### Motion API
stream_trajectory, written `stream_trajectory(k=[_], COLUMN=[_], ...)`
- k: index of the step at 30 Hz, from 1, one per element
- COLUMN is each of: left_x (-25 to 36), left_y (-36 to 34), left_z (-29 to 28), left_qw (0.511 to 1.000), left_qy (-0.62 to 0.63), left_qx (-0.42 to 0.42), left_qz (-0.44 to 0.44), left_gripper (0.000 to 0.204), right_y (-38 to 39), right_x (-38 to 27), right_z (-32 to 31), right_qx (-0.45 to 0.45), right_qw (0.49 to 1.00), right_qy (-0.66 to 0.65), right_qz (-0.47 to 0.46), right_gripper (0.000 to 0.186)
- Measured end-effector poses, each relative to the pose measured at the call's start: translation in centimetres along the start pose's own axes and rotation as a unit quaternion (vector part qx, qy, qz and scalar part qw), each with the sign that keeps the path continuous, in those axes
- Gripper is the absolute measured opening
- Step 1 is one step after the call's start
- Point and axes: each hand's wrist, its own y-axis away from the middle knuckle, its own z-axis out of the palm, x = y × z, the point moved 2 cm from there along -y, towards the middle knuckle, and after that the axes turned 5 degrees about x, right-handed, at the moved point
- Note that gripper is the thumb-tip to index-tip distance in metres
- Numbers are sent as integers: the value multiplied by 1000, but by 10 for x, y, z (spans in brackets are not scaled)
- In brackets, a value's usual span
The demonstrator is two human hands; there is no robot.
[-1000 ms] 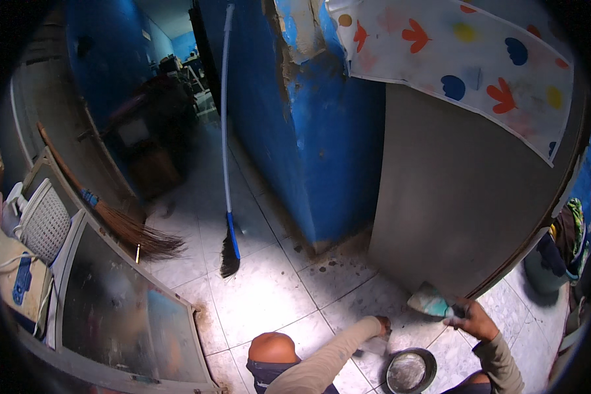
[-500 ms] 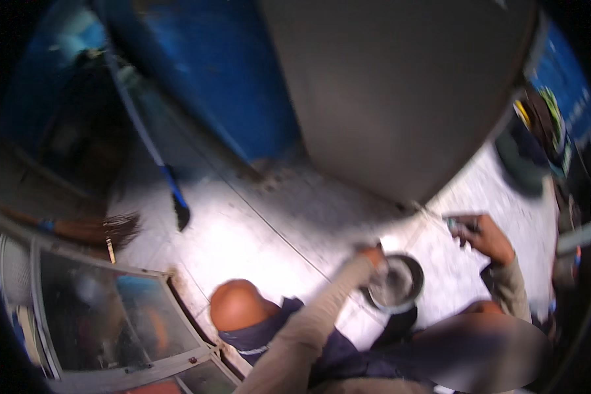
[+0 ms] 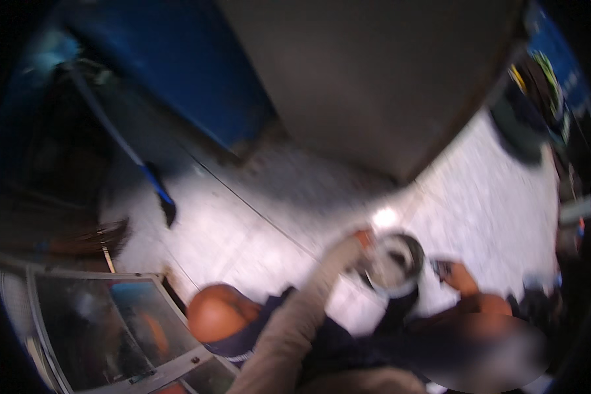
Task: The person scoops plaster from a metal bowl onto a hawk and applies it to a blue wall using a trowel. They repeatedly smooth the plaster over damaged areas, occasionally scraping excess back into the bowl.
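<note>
A round metal pot (image 3: 412, 253) stands low over the tiled floor, between my legs, with pale greyish contents inside. My left hand (image 3: 361, 238) is closed at the left side of its rim; the fingers are partly hidden and blurred. To the right of the pot, close to its rim but apart from it, is my right hand (image 3: 459, 276). Its fingers look curled in, with dark, blurred tips, and what they hold cannot be made out. My bent left knee (image 3: 220, 312) is at the lower left.
A large grey panel (image 3: 387, 85) and a blue one (image 3: 184, 72) rise ahead. A blue-handled tool (image 3: 156, 184) leans at left, near a broom (image 3: 105, 240). A glass-fronted cabinet (image 3: 111, 328) stands lower left. A dark bucket (image 3: 515, 131) with cloths is at far right.
My right hand has come down and left, nearer to the pot. A thin pale strand seen by its fingers before no longer shows. The view has shifted slightly.
</note>
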Motion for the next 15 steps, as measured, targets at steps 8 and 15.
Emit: stream_trajectory(k=[8, 15], left_x=[85, 26], left_y=[54, 43], left_z=[-103, -68], left_qw=[1000, 990], left_qy=[-1, 116], left_qx=[-15, -11], left_qz=[-27, -74], left_gripper=[35, 52], right_y=[-49, -53], right_x=[23, 20], right_z=[56, 60], right_qx=[94, 114], right_qw=[960, 928], right_qy=[234, 334], right_qz=[-120, -118], right_gripper=[26, 24])
